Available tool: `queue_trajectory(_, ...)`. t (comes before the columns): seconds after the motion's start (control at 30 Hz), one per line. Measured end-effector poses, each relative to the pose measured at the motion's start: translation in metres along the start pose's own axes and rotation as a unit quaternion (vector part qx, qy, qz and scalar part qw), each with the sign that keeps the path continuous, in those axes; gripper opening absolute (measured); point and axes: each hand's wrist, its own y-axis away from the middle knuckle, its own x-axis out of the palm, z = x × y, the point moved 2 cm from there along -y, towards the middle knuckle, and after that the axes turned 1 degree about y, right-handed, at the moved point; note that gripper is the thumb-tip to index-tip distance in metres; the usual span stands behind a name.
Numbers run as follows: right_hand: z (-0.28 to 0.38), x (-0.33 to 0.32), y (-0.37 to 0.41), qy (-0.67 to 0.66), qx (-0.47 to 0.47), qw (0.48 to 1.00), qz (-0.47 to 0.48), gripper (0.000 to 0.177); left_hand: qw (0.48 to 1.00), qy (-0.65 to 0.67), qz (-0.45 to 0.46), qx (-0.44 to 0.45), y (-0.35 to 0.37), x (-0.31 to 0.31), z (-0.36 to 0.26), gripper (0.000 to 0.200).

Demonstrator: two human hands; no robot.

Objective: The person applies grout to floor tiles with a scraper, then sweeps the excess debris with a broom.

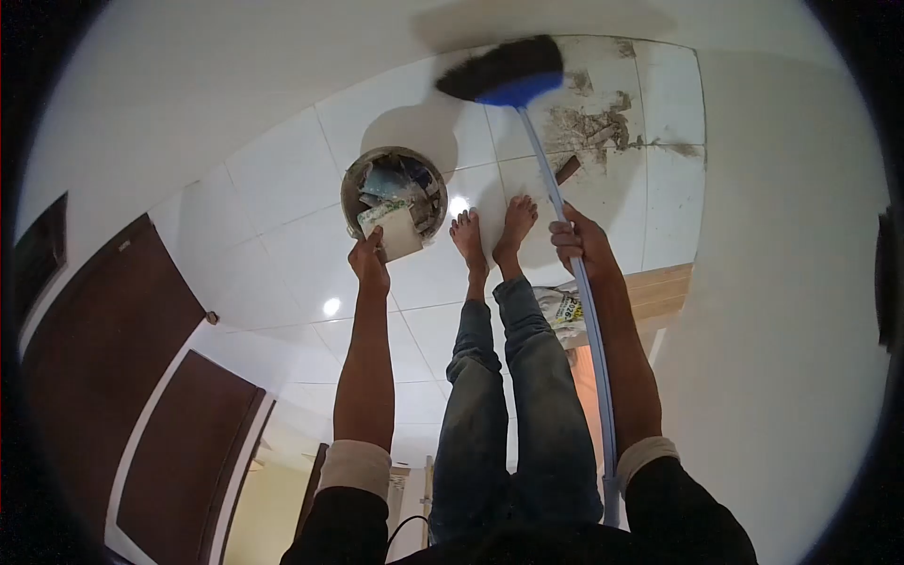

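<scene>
My left hand [371, 262] is closed on the edge of a flat, pale, square piece [394, 235] that looks like tile or board. This piece lies across the near rim of a round bucket [349, 193], which holds scraps and broken bits. My right hand [584, 241] wraps round the grey handle of a broom [546, 172]. At the far end, the broom's blue head and dark bristles [504, 71] are raised towards the wall. Grey-brown debris [603, 127] is spread over the floor tiles to the right of the bristles.
A short brown strip [567, 169] lies near my right foot [516, 226]. Beside my leg is a printed sack [562, 309], near a wood-look strip of floor [659, 290]. Dark brown doors [104, 330] line the left, and white walls border the tiled floor [282, 212].
</scene>
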Motion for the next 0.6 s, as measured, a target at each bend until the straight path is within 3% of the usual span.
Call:
queue_trajectory(0.07, -0.003, -0.041, 0.019, 0.146, -0.062, 0.983, -0.096, 0.02, 0.999, -0.027, 0.021, 0.006, -0.01, 0.003, -0.004, 0.015)
queue_trajectory(0.13, -0.014, -0.009, 0.062, 0.088, -0.097, 0.987, -0.089, 0.026, 0.997, -0.06, 0.046, 0.003, 0.007, 0.007, -0.009, 0.014)
queue_trajectory(0.2, -0.012, 0.016, 0.083, 0.026, -0.061, 0.996, -0.055, 0.029, 0.997, -0.069, 0.022, -0.003, 0.031, 0.02, -0.015, 0.014)
queue_trajectory(0.23, -0.001, 0.034, 0.079, 0.08, -0.091, 0.987, -0.102, 0.025, 0.996, -0.092, -0.005, -0.009, 0.042, 0.016, -0.014, 0.012)
queue_trajectory(0.33, 0.046, 0.028, 0.024, -0.03, -0.045, 0.998, -0.024, 0.019, 0.984, -0.175, -0.022, 0.006, 0.093, -0.001, -0.014, 0.011)
queue_trajectory(0.37, 0.043, 0.013, 0.027, -0.034, -0.049, 0.998, -0.02, 0.019, 0.98, -0.199, -0.009, 0.02, 0.112, -0.009, -0.006, 0.013)
queue_trajectory(0.4, 0.035, -0.009, 0.041, 0.008, -0.065, 0.995, -0.077, 0.019, 0.974, -0.223, 0.003, 0.033, 0.132, -0.015, 0.003, 0.015)
queue_trajectory(0.43, 0.035, -0.026, 0.057, 0.052, -0.083, 0.986, -0.131, 0.019, 0.97, -0.242, -0.008, -0.012, 0.157, -0.004, 0.009, 0.014)
queue_trajectory(0.47, 0.029, -0.028, 0.083, 0.068, -0.115, 0.989, -0.066, 0.02, 0.965, -0.256, -0.019, -0.057, 0.185, 0.008, 0.011, 0.013)
queue_trajectory(0.53, 0.027, -0.003, 0.121, 0.037, -0.079, 0.992, -0.091, 0.022, 0.982, -0.126, 0.026, -0.139, 0.232, 0.014, 0.021, 0.014)
queue_trajectory(0.6, 0.041, 0.024, 0.115, 0.086, -0.115, 0.98, -0.135, 0.021, 0.964, -0.156, 0.043, -0.212, 0.255, -0.005, 0.047, 0.017)
